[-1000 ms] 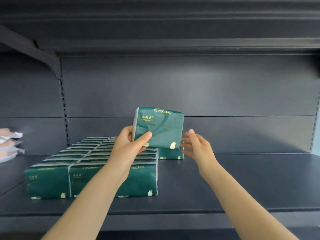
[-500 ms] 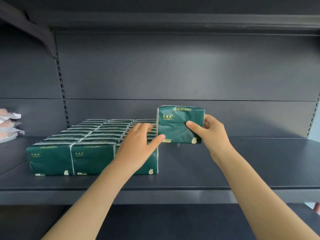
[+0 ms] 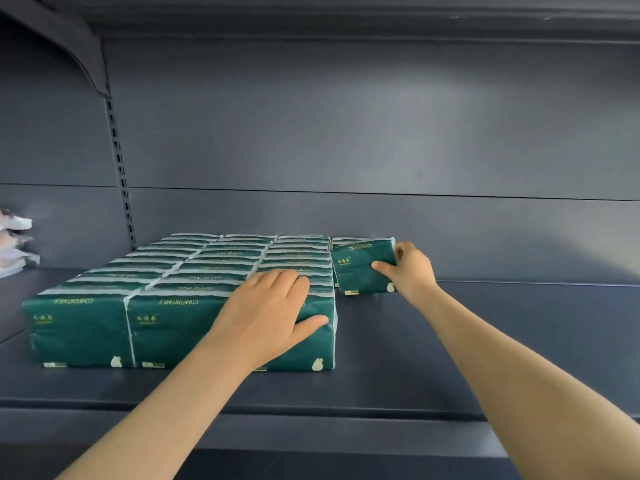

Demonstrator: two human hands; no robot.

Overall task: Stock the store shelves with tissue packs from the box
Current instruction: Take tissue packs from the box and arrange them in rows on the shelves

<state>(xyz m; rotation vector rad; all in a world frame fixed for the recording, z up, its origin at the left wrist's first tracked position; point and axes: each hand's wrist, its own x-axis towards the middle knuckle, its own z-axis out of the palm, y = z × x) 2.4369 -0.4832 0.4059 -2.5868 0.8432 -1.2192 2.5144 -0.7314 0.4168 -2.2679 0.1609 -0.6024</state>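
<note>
Several dark green tissue packs [image 3: 166, 292] stand upright in three tight rows on the dark grey shelf [image 3: 415, 358]. My left hand [image 3: 273, 313] rests flat on the front pack of the right-hand row, fingers on its top and thumb on its face. To the right of those rows, one green tissue pack [image 3: 356, 268] stands on the shelf near the back, in front of another pack that is mostly hidden. My right hand [image 3: 410, 268] grips this pack at its right end, thumb on the front face and fingers curled behind. The box is out of sight.
The shelf's back panel [image 3: 381, 133] rises behind the packs. A slotted upright [image 3: 119, 168] and a bracket stand at the left. Pale pink packs [image 3: 15, 244] lie stacked at the far left edge. Bare shelf surface stretches to the right of my right hand.
The pack went from my left hand to my right, moved right and back, and came down onto the shelf. My left hand dropped onto the front pack of the right row.
</note>
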